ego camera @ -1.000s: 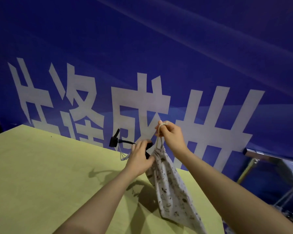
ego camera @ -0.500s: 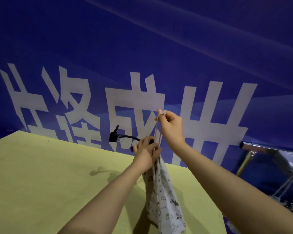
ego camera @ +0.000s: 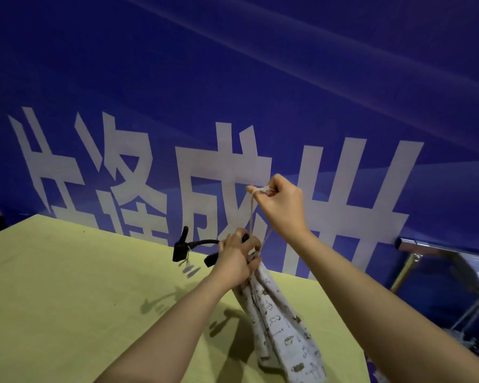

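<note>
Up top, the right hand's [ego camera: 281, 205] fingertips [ego camera: 253, 190] pinch a pale cord [ego camera: 251, 214], which loops over the forefinger; the other fingers are curled into the palm. From that pinch the cord runs straight down as two taut strands to the left hand [ego camera: 237, 261]. There the fingers and thumb are curled tight round the gathered neck of a small cloth bag [ego camera: 277, 322], with the knuckles facing the camera.

The bag is pale with small printed figures. Its mouth points up, bunched within the left fist, and its long axis slants down and to the right, toward the person. It hangs limp and narrow, with its lower end at the bottom of the view over the near right part of the table [ego camera: 67, 286]; whether that end touches the top cannot be told. What the bag holds is hidden by the cloth.

A black cable [ego camera: 181, 246] with a chunky plug end sticks out to the left of the left hand. Its other end passes behind the fingers, and whether it enters the bag cannot be told.

Beyond the yellow-green table stands a blue banner [ego camera: 233, 78] with large white characters, and a metal frame [ego camera: 426, 247] shows at the right.
</note>
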